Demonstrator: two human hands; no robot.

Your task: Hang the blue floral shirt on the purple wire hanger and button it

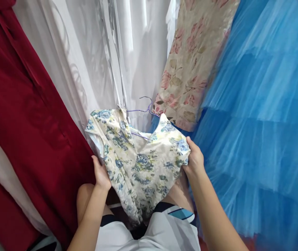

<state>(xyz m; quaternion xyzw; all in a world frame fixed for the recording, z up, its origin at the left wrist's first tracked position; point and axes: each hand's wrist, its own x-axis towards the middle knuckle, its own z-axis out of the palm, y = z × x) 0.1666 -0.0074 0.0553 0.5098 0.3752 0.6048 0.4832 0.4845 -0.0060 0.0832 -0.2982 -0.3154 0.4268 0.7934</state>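
Note:
A cream floral dress (149,174) with blue roses and a V-shaped neckline is spread in front of me above my lap. A thin purple wire hanger (138,110) sits inside its shoulders, the hook pointing up. My right hand (194,158) grips the sleeve edge on the right, thumb on top and fingers mostly behind the cloth. On the opposite side, my left hand (102,174) holds the dress below the left armhole. Its thumb shows, while the fingers are hidden under the fabric.
Long garments hang close around me: a dark red gown (41,139) at left, white cloth (143,52) ahead, a beige piece with pink flowers (191,62), and a tiered blue tulle skirt (264,122) at right. White ribbons (114,52) dangle in the middle.

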